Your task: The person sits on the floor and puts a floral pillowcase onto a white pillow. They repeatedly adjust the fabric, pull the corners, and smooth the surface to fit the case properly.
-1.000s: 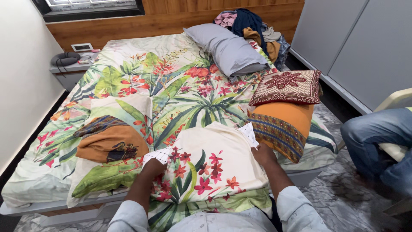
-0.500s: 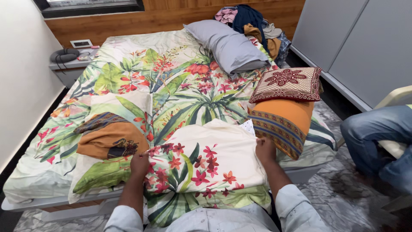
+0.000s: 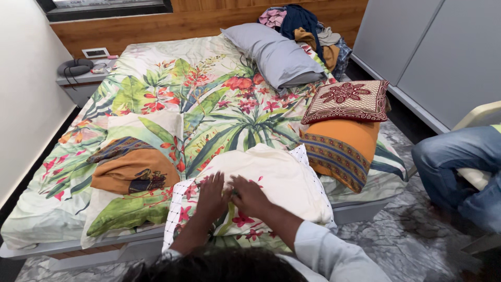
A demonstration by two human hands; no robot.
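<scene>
Bedspread point(image 3: 219, 99) bears four pillows; both hands press one floral pillow point(image 3: 271, 180)

A bed point(image 3: 156, 68) with a leafy floral sheet fills the room, backed by a wood-panelled wall point(image 3: 209, 23) under a dark-framed window point(image 3: 104, 6). A grey bedside table point(image 3: 78, 83) stands at the bed's far left corner against a white wall point(image 3: 26, 94). Grey wardrobe doors point(image 3: 428, 47) line the right side above a marbled grey floor point(image 3: 396, 235).

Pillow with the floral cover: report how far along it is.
Done: the floral cover is over most of the pillow. In hand: the left hand and right hand press together at its near middle. Left: the white dotted pillow edge shows at the left and right sides.
</scene>
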